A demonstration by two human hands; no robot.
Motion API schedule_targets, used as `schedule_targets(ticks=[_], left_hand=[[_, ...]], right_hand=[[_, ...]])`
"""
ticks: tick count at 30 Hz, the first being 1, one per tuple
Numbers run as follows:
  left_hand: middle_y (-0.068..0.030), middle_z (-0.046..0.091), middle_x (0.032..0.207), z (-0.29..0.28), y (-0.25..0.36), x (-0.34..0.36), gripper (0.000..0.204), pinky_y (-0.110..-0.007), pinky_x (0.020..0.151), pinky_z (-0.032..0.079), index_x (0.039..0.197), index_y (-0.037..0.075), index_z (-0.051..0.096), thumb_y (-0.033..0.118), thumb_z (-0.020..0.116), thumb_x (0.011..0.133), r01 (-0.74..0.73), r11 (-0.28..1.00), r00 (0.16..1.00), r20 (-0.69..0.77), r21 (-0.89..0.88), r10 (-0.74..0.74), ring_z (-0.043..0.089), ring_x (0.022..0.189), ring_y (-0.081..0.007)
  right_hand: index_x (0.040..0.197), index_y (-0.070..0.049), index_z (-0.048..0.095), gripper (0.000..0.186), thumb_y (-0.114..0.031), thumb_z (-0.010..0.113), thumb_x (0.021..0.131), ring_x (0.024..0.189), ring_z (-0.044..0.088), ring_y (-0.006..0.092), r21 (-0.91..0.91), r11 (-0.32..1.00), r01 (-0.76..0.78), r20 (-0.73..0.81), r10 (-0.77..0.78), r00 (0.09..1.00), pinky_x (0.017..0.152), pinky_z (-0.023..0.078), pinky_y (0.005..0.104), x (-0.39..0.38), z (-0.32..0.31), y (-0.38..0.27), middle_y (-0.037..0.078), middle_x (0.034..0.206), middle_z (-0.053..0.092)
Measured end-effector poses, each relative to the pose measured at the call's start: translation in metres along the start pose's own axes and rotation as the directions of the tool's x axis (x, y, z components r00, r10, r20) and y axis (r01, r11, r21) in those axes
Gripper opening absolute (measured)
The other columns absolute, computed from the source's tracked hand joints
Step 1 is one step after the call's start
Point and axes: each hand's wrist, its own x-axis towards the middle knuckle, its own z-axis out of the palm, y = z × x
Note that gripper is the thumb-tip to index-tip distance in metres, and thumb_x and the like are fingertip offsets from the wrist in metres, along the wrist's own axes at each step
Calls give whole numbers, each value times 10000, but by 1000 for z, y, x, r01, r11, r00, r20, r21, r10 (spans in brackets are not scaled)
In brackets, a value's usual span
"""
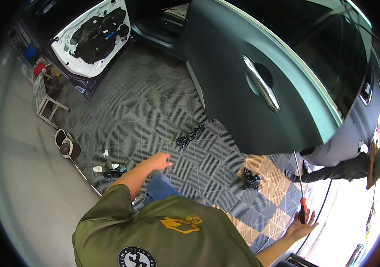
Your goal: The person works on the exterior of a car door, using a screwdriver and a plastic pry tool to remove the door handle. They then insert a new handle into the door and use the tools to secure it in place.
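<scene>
In my right hand [297,229], at the lower right, is a long screwdriver [303,205] with a red and black handle. Its thin shaft points up toward the bottom edge of a dark grey-green car door [230,84]. The fingers are only loosely about the handle, and part of the grip is hard to make out. My left hand [158,161] hangs over the floor in front of my body, holding nothing, its fingers apart. A chrome door handle [261,83] is on the open door, out of reach of both hands.
Another car door [93,42] stands open with its inner panel off. Crumpled black plastic [251,179] lies on the tiled floor [154,98]. By the left wall are a step stool [47,101] and a bucket [70,147]. Another person [359,168] bends near the car at right.
</scene>
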Motion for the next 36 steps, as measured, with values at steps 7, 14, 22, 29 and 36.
schedule_targets(ticks=[7,14,22,29,36], left_hand=[[-219,608,1191,-23,-163,45,499,-432,957,453,1204,1,585,359,622,858,58,978,998,21,-201,-55,576,1106,-376],[-241,627,1136,-133,-309,31,505,-432,930,469,1152,-28,612,368,629,839,231,928,972,43,-293,-229,593,1076,-385],[-225,673,1007,-223,-434,114,466,-405,845,501,1103,-23,642,346,665,820,455,722,869,82,-521,-488,650,958,-339],[-154,669,775,-293,-563,124,317,-392,622,499,915,-22,684,277,666,810,578,350,621,119,-737,-775,649,670,-244],[-123,602,641,-421,-622,233,233,-331,414,416,904,-49,650,158,571,835,368,-193,491,366,-910,-790,613,575,-193]], right_hand=[[1417,-11,353,701,-527,428,949,1190,501,371,-324,911,-255,-697,-47,715,1004,425,455,-39,-65,136,254,1368,423],[1296,-49,501,564,-481,456,936,1073,597,329,-884,-318,344,-99,845,526,959,438,414,-175,158,394,208,1115,613],[1103,-16,617,364,-319,546,914,801,686,300,-844,-56,533,343,708,618,805,519,424,-70,479,555,200,955,680],[1139,8,590,385,-287,508,906,1107,563,402,-640,67,765,534,754,382,947,451,458,-89,853,675,257,1135,614],[1150,-7,594,355,-258,527,907,1088,587,365,-389,269,881,716,690,106,934,462,429,-115,1138,746,222,1108,638]])
